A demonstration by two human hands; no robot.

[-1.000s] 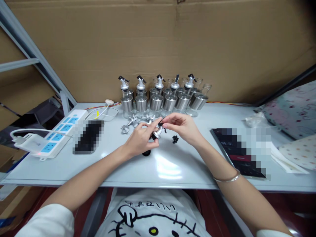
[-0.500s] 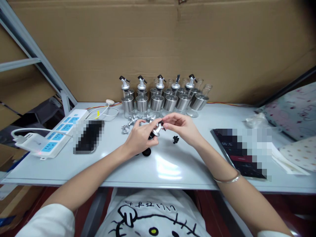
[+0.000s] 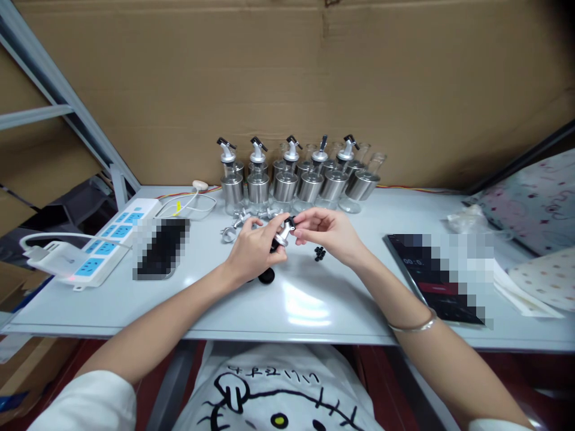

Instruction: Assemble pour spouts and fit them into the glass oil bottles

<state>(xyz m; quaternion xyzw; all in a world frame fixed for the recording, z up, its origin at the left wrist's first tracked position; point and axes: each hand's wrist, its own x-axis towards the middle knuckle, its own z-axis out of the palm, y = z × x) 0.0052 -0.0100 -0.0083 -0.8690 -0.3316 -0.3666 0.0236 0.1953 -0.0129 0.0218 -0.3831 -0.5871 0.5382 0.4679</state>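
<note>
My left hand holds a silver pour spout tilted over the middle of the table, thumb below and fingers above it. Thumb and fingertips of my right hand close on the spout's black lever at its upper end. Close behind my left hand lie several loose silver spout parts. A cluster of small black pieces rests below my right hand, and a round black cap sits just in front of my left hand, with another dark piece partly hidden beside it.
Steel-clad glass bottles stand in rows at the back, several topped with pour spouts. On the left are a power strip with a white cable and a dark phone. A tablet lies at right, beside plastic wrap.
The pour spout has turned slightly, its black lever now showing more clearly beside my left fingertips. My right fingers have shifted a little around the lever. Everything else stays put.
</note>
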